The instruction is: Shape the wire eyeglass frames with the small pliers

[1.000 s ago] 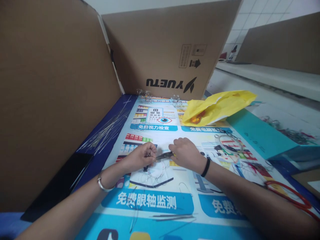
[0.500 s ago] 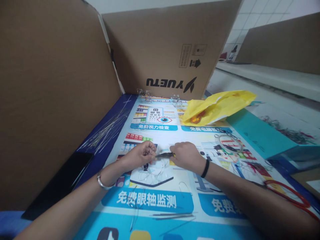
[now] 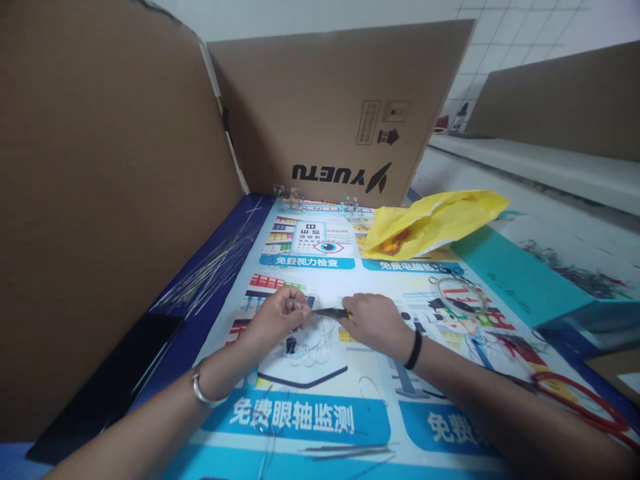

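My left hand (image 3: 280, 316) pinches a thin wire piece (image 3: 313, 343) that loops down onto the printed poster mat (image 3: 320, 413). My right hand (image 3: 373, 321) is shut on small dark pliers (image 3: 330, 312) with a yellow handle, whose tips point left and meet the wire at my left fingertips. A small black part hangs just below my left hand. A silver bracelet is on my left wrist, a black band on my right.
Cardboard walls (image 3: 100, 187) stand at left and behind. Loose straight wires (image 3: 210, 267) lie at the mat's left edge, a black slab (image 3: 110, 387) below them. A yellow bag (image 3: 430, 220), teal box (image 3: 520, 280), wire rings (image 3: 460, 293) and red loop (image 3: 580, 400) sit at right.
Both hands have stayed together at the wire, shifting slightly lower in the view as the camera tilted up. The pliers remain at my left fingertips.
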The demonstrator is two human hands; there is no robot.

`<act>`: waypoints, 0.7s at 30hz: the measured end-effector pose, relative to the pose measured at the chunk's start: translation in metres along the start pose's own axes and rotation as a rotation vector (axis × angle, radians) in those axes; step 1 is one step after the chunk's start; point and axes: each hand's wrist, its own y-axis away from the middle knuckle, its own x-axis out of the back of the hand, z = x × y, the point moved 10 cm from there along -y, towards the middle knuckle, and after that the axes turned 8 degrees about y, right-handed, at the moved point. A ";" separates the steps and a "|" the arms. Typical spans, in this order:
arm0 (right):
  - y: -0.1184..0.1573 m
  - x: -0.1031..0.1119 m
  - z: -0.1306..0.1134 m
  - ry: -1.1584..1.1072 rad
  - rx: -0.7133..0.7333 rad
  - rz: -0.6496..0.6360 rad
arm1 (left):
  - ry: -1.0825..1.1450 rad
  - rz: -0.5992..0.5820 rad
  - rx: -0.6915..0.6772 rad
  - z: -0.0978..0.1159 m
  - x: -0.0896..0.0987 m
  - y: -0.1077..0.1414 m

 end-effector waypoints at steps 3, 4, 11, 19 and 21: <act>-0.001 0.003 -0.005 -0.005 0.091 0.044 | 0.042 -0.081 0.019 -0.002 -0.005 0.000; -0.002 0.005 -0.007 -0.005 0.123 0.063 | 0.050 -0.118 0.024 -0.003 -0.008 0.000; -0.001 0.014 -0.014 0.019 0.252 0.157 | 0.024 -0.352 0.041 -0.005 -0.019 0.004; 0.003 0.014 -0.020 0.002 0.263 0.149 | 0.103 -0.474 0.098 -0.006 -0.026 0.008; 0.004 0.014 -0.022 0.001 0.266 0.144 | 0.106 -0.488 0.113 -0.007 -0.027 0.009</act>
